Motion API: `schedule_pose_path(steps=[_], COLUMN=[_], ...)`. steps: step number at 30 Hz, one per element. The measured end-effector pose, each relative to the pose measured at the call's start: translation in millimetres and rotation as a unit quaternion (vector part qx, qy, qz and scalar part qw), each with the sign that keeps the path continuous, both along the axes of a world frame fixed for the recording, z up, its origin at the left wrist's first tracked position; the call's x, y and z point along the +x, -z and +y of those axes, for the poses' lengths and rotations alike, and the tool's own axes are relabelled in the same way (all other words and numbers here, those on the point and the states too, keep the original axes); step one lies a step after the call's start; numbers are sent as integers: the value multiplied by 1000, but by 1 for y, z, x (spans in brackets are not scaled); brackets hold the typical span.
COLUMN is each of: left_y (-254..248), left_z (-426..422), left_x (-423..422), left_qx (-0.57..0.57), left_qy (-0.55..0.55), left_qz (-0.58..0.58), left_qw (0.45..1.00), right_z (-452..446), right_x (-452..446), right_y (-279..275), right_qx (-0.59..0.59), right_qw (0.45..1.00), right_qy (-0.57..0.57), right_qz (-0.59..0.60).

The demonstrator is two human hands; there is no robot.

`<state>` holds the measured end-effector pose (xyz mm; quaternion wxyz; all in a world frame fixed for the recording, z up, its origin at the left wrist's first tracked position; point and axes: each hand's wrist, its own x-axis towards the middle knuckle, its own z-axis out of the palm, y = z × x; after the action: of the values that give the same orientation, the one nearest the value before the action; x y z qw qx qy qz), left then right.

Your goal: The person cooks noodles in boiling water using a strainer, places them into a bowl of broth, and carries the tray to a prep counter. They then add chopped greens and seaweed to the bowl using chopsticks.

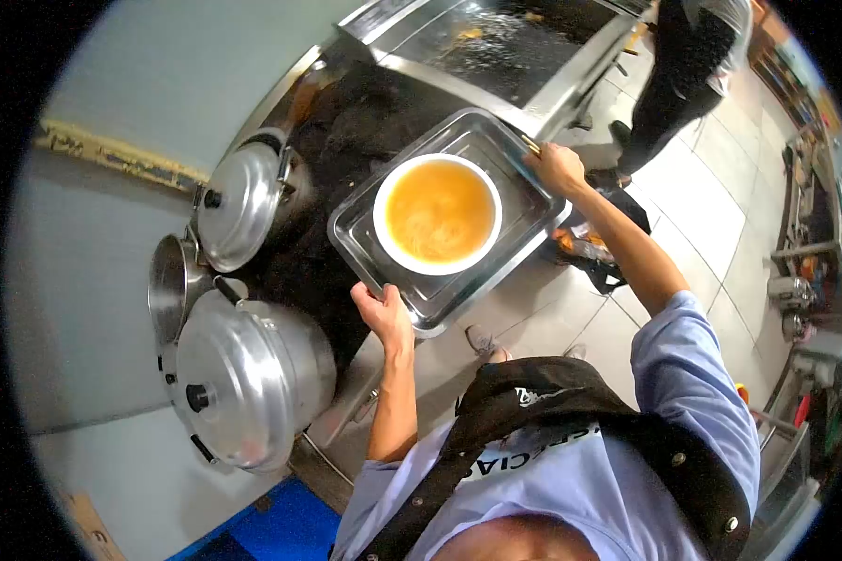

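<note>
A rectangular steel tray (524, 224) is held level in front of me between both hands. On it stands a white bowl (437, 269) filled with cloudy orange-yellow liquid (440, 206). My left hand (384, 313) grips the tray's near-left rim, thumb on top. At the far-right rim, my right hand (557, 170) is closed around the edge. Thin light-coloured sticks (531, 144) poke out beside its fingers; I cannot tell what they are. The fingertips under the tray are hidden.
Lidded aluminium pots (239, 206) and a large lidded pot (304, 360) stand left on a dark stovetop (346, 103). Ahead is a metal basin (571, 70) of dark liquid. Another person (678, 84) stands ahead right, near a black bag (608, 271). Shelving (814, 248) lines the right.
</note>
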<state>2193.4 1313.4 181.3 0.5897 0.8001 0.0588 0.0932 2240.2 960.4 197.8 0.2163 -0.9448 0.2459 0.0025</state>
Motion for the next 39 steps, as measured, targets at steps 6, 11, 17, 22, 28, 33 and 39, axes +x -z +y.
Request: schedule_pose_path(steps=[6, 11, 17, 22, 28, 33, 39], left_y=[-9, -18, 8, 15, 31, 39, 26], left_z=[-81, -171, -276, -394, -563, -719, -913], left_x=[-63, -145, -213, -242, -270, -282, -278], left_qx=[-71, -134, -149, -64, -57, 42, 48], left_qy=[56, 147, 256, 355, 465, 492, 549], left_qz=[50, 119, 162, 158, 159, 121, 76], left_qw=[995, 973, 941, 919, 869, 861, 831], right_z=[-94, -176, -259, -331, -445, -565, -717], right_x=[-124, -254, -400, -507, -604, -653, -675], right_y=[-17, -27, -37, -50, -34, -31, -35], right_qx=[-1, 19, 9, 22, 25, 26, -22], right_qw=[999, 990, 975, 942, 901, 878, 858], right_qy=[44, 138, 221, 334, 433, 478, 511], right_qz=[-24, -9, -5, 20, 24, -17, -55])
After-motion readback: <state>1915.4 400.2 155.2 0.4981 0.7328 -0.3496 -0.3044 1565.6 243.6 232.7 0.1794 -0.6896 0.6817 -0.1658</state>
